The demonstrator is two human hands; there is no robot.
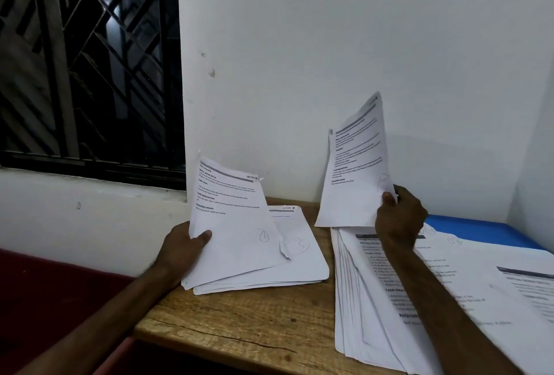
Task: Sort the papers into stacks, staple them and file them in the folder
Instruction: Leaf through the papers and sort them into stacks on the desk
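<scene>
My left hand [183, 247] grips the left edge of a printed sheet marked with a circled 1 [236, 218], tilted up over a small stack of papers [299, 263] on the wooden table [239, 320]. My right hand [400, 218] pinches the lower right corner of another printed sheet [356, 165], held upright above a large fanned pile of papers [377, 299] on the right. A blue folder [479, 230] lies behind that pile, partly covered. No stapler is in view.
A white wall stands close behind the table and forms a corner at the right. A dark barred window [90, 60] is at the upper left. A dark red surface [45, 299] lies left of the table edge.
</scene>
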